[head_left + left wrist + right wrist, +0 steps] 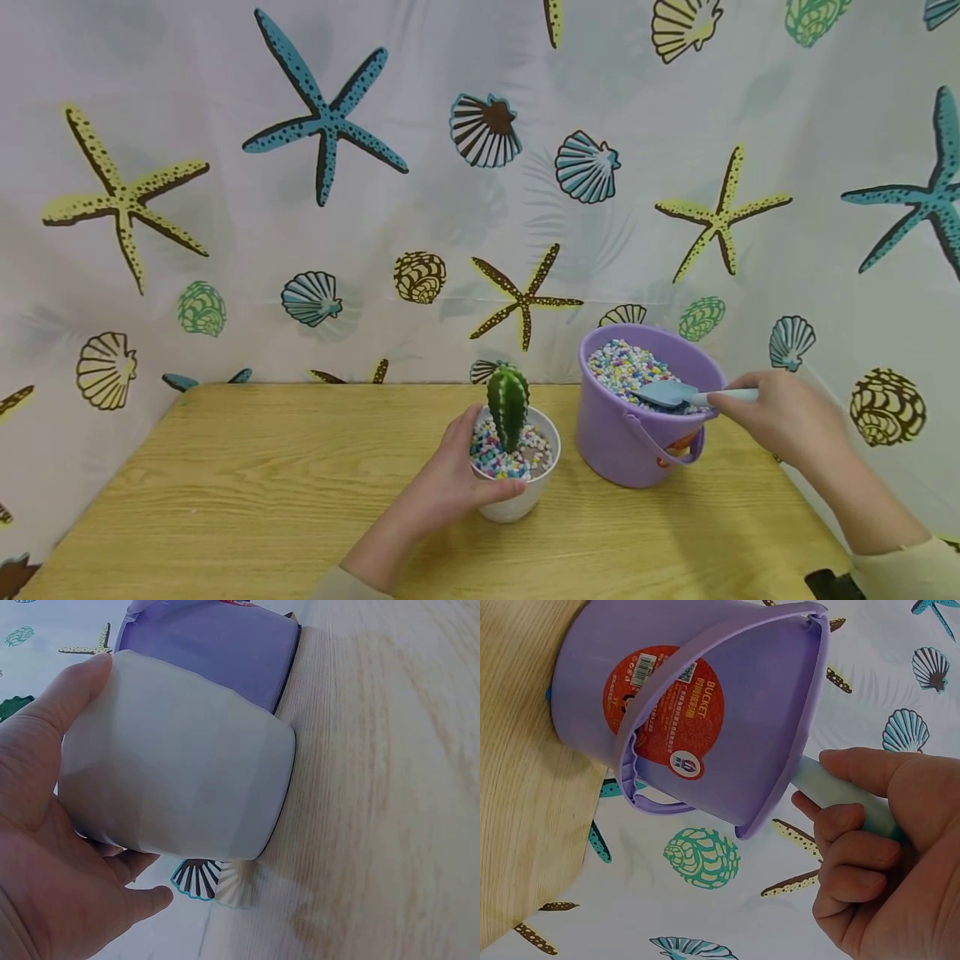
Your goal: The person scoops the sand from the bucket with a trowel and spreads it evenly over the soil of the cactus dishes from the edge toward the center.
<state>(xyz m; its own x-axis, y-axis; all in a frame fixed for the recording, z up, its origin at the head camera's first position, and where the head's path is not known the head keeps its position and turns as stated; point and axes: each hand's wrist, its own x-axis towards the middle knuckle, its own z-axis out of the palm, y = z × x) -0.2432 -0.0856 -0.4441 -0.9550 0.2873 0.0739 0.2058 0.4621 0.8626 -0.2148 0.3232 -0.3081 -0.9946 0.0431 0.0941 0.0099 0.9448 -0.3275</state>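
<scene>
Surface (262,475) of yellow wood grain extends left of the left hand (453,479), which grips a round, tapering white pot (515,508); inside, a green ribbed cactus (508,408) stands upright among small multicoloured beads (489,455). Between the hands, just beside the pot, sits a purple plastic bucket (618,454) holding similar beads (624,364); the right hand (787,419) grips a pale-blue scoop (667,393) reaching over its rim.

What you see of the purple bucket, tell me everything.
The purple bucket looks like plastic, wider at the rim, and stands upright on the wooden table, right of the white pot. Its lowered handle crosses a round red label printed BUCKET. Small multicoloured pellets lie inside, with a light-blue scoop at their surface; whether it touches the rim is unclear.
</scene>
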